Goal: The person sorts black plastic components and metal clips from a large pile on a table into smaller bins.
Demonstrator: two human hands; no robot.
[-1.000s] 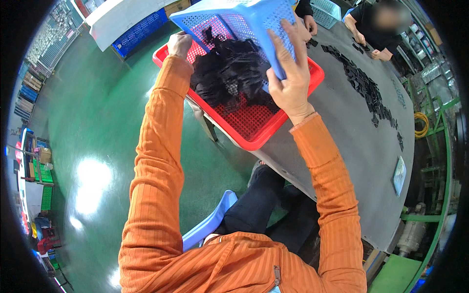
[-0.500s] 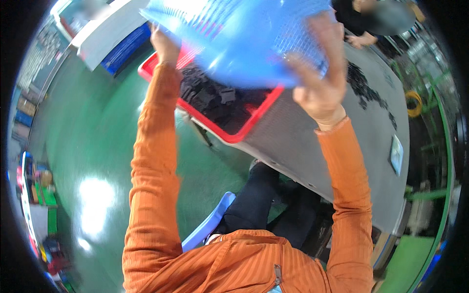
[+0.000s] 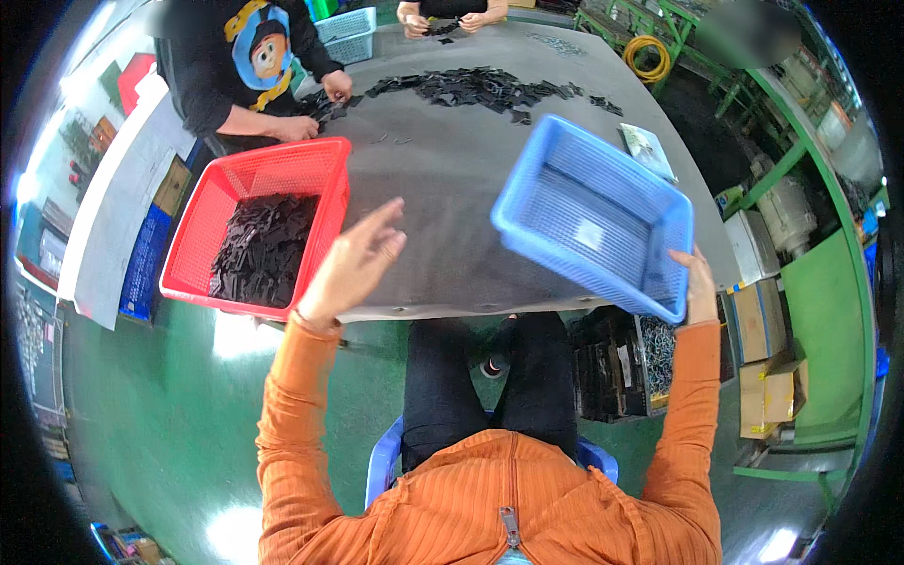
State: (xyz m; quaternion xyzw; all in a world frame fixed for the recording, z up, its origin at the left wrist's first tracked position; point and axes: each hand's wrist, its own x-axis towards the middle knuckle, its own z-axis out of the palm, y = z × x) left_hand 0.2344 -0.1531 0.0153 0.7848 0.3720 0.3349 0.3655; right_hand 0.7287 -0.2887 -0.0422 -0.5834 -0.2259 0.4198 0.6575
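My right hand (image 3: 697,284) grips the near right corner of an empty blue plastic basket (image 3: 527,233), which is tilted over the right side of the table. My left hand (image 3: 356,259) is in the air beside the red basket, fingers stretched out and holding nothing. That red plastic basket (image 3: 331,202) stands at the table's left edge with a heap of small black flat pieces (image 3: 264,247) inside. Farther back on the grey table (image 3: 424,226), more black pieces (image 3: 480,89) lie in a long spread pile.
A co-worker's hands (image 3: 320,108) are at the pile on the left; another person's hands (image 3: 443,25) work at the far edge. A light blue basket (image 3: 348,38) stands at the back. A flat packet (image 3: 647,151) lies on the right, near a green metal frame (image 3: 791,155).
The blue basket has come down from above the red one to the right side. My left hand has let go of it; my right still holds it. My view has turned too.
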